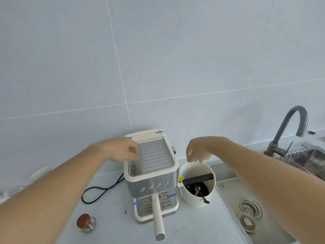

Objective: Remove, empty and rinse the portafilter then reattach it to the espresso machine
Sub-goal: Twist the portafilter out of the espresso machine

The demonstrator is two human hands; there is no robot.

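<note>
Portafilter [158, 217]: locked into the machine's front; cream handle projects toward the viewer, out past the drip tray's front edge, over bare counter.
Machine [151, 175]: cream and steel, upright on the counter near the back wall; four round buttons on the front; ribbed top tray with blue tape at the corners.
Drip tray [168, 205]: slotted, at the machine's foot, under the portafilter.
Left hand [123, 150]: above the top tray's left rear edge, fingers loosely curled, grasping nothing.
Right hand [198, 152]: above the bin's rear rim, fingers hanging down, released; contact with the rim cannot be told.
Bin [197, 187]: white, round, just right of the machine; black bar across its mouth, dark grounds and a black spoon inside.
Cord [100, 189]: black, looped on the counter left of the machine.
Tamper [86, 222]: brown knob, well left of the handle; open counter between.
Sink [233, 194]: right of the bin, edge close beside it; drain [249, 207] and a loose ring in the basin.
Tap [288, 131]: grey, arched, at far right.
</note>
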